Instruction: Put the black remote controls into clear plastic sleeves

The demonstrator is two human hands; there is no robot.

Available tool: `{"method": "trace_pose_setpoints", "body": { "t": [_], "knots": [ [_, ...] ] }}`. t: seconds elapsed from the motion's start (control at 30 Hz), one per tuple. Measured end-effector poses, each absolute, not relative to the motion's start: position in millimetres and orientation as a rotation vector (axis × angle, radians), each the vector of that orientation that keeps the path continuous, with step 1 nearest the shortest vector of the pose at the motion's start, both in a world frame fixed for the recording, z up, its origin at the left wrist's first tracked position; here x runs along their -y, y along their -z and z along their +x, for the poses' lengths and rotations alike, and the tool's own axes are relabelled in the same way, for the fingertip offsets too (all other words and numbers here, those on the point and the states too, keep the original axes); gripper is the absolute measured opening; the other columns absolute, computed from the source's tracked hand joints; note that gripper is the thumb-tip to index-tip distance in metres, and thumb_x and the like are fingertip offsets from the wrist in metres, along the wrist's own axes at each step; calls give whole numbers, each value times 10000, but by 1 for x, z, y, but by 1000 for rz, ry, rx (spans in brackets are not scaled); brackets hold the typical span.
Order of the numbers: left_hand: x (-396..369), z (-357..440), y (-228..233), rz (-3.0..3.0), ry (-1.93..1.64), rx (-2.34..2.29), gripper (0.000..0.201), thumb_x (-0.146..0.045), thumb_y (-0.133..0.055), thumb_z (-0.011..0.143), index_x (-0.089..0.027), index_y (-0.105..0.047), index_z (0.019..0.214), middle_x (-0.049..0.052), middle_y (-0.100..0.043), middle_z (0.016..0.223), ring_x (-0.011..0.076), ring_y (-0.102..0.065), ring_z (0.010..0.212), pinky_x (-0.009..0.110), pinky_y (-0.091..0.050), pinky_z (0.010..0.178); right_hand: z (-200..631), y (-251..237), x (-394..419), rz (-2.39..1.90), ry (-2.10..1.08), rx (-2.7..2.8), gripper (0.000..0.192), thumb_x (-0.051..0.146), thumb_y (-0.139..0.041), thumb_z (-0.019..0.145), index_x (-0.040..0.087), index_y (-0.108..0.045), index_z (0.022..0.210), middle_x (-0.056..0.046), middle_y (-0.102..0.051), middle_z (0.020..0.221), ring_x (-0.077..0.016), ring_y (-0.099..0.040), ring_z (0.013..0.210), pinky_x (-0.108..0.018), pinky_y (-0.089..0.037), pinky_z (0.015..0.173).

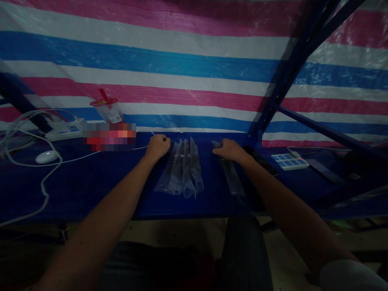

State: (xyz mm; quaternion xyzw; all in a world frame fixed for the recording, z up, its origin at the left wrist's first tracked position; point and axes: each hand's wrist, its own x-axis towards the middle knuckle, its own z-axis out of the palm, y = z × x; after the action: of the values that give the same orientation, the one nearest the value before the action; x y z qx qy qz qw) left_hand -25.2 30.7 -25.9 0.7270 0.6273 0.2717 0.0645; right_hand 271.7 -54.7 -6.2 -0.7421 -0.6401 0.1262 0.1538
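The clear plastic bags [183, 169] lie side by side in a small fan, their long axes running away from the person toward the striped tarp [182, 60], near ends splaying slightly outward toward the surface's front edge. A single bag [230, 178] lies apart to their right, its long axis tilted, far end under the right hand and near end slanting to the right. The left hand [157, 146] is curled into a loose fist, resting on the blue surface [100, 182] just left of the fan's far end; whether it pinches a bag corner cannot be told. The right hand [229, 150] lies palm down, fingers bent and pointing left, pressing on the far end of the single bag. Left of the left hand, beyond it, stands a cup [108, 110] with a red lid and straw, further left a power strip [65, 129], a white mouse [46, 157] and loose white cables [45, 190]. Right of the right hand lie a dark flat bar [261, 161] and a white tray with blue squares [289, 161]; a blue steel post [281, 89] rises behind them.
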Motion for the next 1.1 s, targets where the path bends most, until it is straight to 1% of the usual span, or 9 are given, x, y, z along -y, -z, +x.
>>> {"method": "trace_pose_setpoints", "body": {
  "t": [0.1,0.17,0.23,0.33,0.43,0.53,0.67,0.87,1.1],
  "knots": [
    [-22,-19,17,2209,-1096,-1790,323,-352,-444,884,-175,-646,705,74,-686,736,192,-613,727,294,-447,717,270,2,51,-1776,-777,1500,276,473,-626,771,201,-583,771,-37,-578,621,-164,-519,534,-298,-416,518],
    [-14,-13,11,2202,-1251,-1636,324,-373,-444,904,-176,-615,713,55,-659,711,177,-595,713,285,-449,699,270,-2,49,-1477,-1002,1266,230,439,-606,782,225,-523,761,6,-510,585,-129,-421,474,-279,-388,474],
    [-6,-5,5,2135,-1311,-1482,330,-410,-436,930,-182,-599,756,36,-636,691,169,-592,700,277,-462,684,270,-4,48,-1238,-1095,1072,186,382,-597,770,238,-482,793,11,-521,656,-130,-452,518,-282,-447,521],
    [4,4,1,2011,-1281,-1247,335,-454,-410,963,-186,-593,877,39,-656,755,161,-610,676,274,-485,640,272,-5,47,-1108,-1068,928,147,326,-527,756,257,-406,802,-1,-523,742,-161,-549,671,-322,-541,708],
    [11,9,1,1992,-1223,-1081,325,-468,-432,967,-189,-593,1011,66,-693,904,165,-639,730,275,-502,637,272,-3,46,-1107,-1036,924,106,307,-447,744,262,-359,783,-29,-543,787,-186,-589,804,-350,-546,824],
    [16,10,1,2066,-1134,-1002,346,-469,-526,933,-182,-599,1114,95,-699,1063,200,-665,893,296,-529,721,270,-3,47,-1052,-1066,873,85,264,-424,720,252,-386,795,-54,-618,889,-189,-617,890,-372,-536,874],
    [26,13,-2,2206,-1003,-1005,411,-440,-621,886,-193,-590,1213,121,-674,1220,240,-653,1048,325,-529,818,266,-5,50,-1004,-1072,866,135,238,-422,736,244,-438,869,-88,-681,1087,-212,-635,1057,-405,-526,908],
    [30,18,-2,2529,-939,-1152,610,-470,-739,779,-188,-573,1294,111,-690,1209,276,-647,1093,386,-478,949,256,-8,59,-1073,-1007,1089,338,236,-395,825,216,-476,1153,-124,-618,1385,-241,-607,1210,-409,-542,899],
    [26,16,0,2648,-825,-1301,487,-441,-683,818,-208,-621,1240,100,-717,1151,278,-659,1048,380,-475,890,242,-21,74,-1230,-906,1247,466,463,-223,1032,253,-382,1416,-131,-641,1356,-255,-654,1132,-390,-549,824]
  ]
}}
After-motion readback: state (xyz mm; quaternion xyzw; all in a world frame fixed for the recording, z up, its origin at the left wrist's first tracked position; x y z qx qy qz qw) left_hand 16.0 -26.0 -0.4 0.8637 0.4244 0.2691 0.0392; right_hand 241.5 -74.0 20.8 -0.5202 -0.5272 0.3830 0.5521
